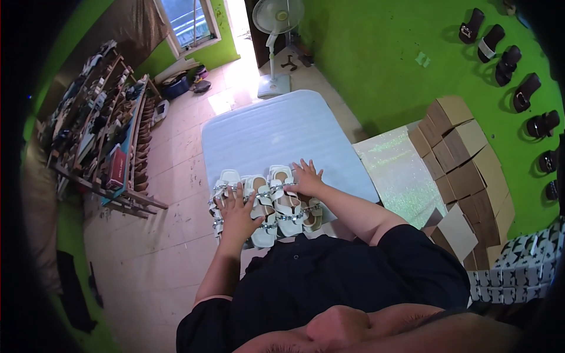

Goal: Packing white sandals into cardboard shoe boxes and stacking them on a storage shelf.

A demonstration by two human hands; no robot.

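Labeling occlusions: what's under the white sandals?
The white sandals lie on a pale ribbed foam sheet spread over the tiled floor. The left hand and right hand rest flat on them, hiding some straps. The sheet beneath them is covered.

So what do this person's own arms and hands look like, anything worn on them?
Both hands, left and right, are bare: no gloves, and no rings or watch that can be made out. The forearms are uncovered; loose short black fabric sleeves end near the elbows.
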